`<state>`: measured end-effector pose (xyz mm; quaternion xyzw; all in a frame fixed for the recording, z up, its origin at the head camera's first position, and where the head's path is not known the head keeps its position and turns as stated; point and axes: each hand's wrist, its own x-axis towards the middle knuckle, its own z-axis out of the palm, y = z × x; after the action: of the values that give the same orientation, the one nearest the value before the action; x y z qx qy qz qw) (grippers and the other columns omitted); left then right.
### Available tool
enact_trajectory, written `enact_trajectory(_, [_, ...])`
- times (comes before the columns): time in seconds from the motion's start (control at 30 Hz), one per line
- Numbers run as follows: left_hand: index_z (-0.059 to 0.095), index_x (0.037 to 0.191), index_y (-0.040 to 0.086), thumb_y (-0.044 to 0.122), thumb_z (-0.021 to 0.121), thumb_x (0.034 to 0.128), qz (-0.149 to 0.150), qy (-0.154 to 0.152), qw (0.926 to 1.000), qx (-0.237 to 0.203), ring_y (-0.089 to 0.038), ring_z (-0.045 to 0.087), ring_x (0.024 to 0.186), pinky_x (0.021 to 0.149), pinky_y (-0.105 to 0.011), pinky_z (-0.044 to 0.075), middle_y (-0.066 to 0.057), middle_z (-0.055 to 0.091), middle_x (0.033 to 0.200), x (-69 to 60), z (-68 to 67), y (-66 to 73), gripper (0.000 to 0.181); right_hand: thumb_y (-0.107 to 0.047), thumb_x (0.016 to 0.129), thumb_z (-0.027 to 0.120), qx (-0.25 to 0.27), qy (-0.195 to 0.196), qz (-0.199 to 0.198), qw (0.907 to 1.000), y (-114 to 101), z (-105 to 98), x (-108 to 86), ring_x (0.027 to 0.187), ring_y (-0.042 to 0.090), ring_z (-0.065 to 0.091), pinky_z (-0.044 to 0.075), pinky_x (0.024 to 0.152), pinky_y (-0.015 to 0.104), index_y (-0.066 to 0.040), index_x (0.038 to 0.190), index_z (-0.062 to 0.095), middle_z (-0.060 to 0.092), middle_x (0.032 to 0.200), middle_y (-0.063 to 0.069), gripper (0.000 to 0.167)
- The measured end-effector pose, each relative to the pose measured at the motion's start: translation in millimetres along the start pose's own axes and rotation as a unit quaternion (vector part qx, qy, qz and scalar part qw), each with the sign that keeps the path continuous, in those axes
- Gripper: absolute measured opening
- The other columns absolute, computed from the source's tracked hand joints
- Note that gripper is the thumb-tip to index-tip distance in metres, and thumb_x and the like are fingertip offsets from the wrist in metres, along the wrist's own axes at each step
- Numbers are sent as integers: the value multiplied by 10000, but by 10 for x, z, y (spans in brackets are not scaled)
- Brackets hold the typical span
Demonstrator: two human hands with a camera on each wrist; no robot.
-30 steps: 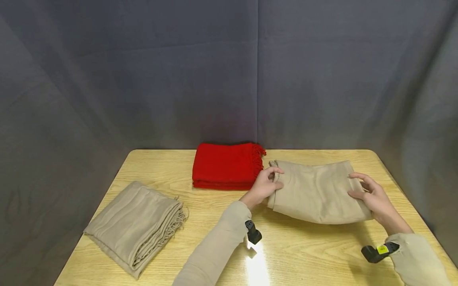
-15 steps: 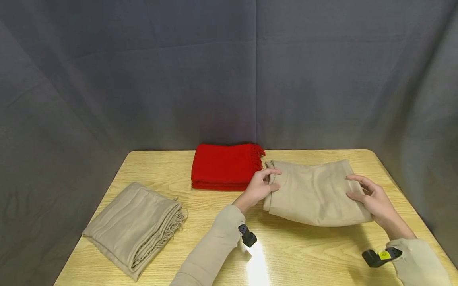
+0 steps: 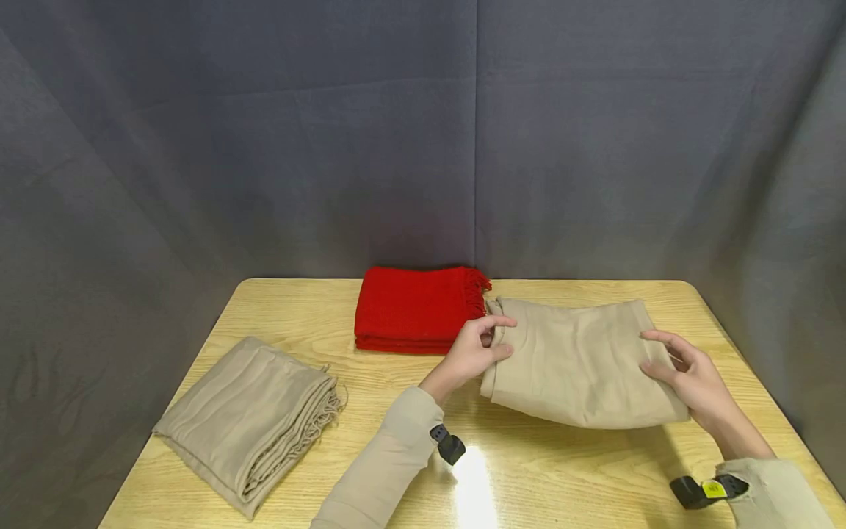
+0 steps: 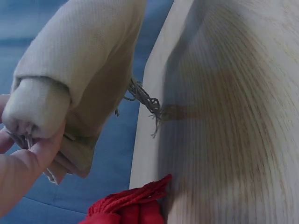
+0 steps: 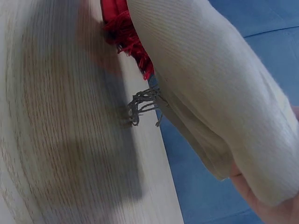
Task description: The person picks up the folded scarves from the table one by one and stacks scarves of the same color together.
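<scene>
A folded beige scarf (image 3: 575, 367) is held just above the table's right half, its front edge sagging. My left hand (image 3: 471, 354) grips its left end, thumb and forefinger on the top layer. The right hand (image 3: 690, 378) pinches the opposite end the same way. In the left wrist view, thumb and fingers of the left hand (image 4: 32, 156) squeeze the rolled end of the scarf (image 4: 84, 60). Grey-beige fringe (image 5: 144, 103) dangles beneath the scarf in the right wrist view. Part of the right hand (image 5: 257, 198) shows under the fold; its other fingers are mostly hidden.
A folded red scarf (image 3: 413, 308) with fringe lies at the table's back, close to my left hand. Another folded beige scarf (image 3: 251, 422) with fringe lies at the left. The wooden table (image 3: 370, 441) ends at a grey curtain (image 3: 330, 147).
Both hands have drawn the held beige scarf slightly toward me, and its left end has shifted a little left. The red scarf and the other beige one have stayed put.
</scene>
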<state>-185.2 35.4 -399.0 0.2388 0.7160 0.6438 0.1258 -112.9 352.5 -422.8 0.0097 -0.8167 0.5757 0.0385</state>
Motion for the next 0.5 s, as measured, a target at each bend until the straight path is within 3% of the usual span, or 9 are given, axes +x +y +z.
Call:
enact_trajectory(0.07, [551, 1154, -91, -127, 581, 789, 24, -33, 10000, 4, -73, 453, 564, 570, -159, 410, -28, 473, 671, -11, -9, 21, 367, -83, 892, 569, -57, 17, -84, 9999, -7, 2, -8, 1339, 292, 45, 205, 901, 25, -157, 1314, 460, 309, 1325, -126, 442])
enact_trajectory(0.2, [544, 1151, -105, -128, 576, 793, 102, -108, 9999, -11, -83, 489, 601, 591, -160, 425, -79, 536, 751, -37, -27, 66, 361, -68, 894, 561, -4, -10, -151, 9999, -21, 6, -29, 1342, 268, 42, 203, 909, 27, -154, 1315, 459, 327, 1296, -157, 442])
enact_trajectory(0.4, [530, 1161, -116, -118, 575, 803, 251, -257, 9992, 170, -78, 405, 551, 570, -152, 387, -33, 444, 620, -91, -67, 130, 361, -67, 894, 560, 81, -112, -199, 9997, -49, 29, -71, 1345, 252, 31, 238, 889, 38, -133, 1321, 453, 341, 1286, -167, 445])
enact_trajectory(0.5, [528, 1158, -122, -115, 576, 803, 337, -301, 9986, 290, -71, 356, 525, 549, -154, 355, -14, 376, 561, -119, -85, 152, 358, -58, 887, 569, 144, -152, -197, 9996, -65, 36, -85, 1341, 309, 26, 352, 846, 91, -123, 1312, 462, 344, 1278, -164, 442])
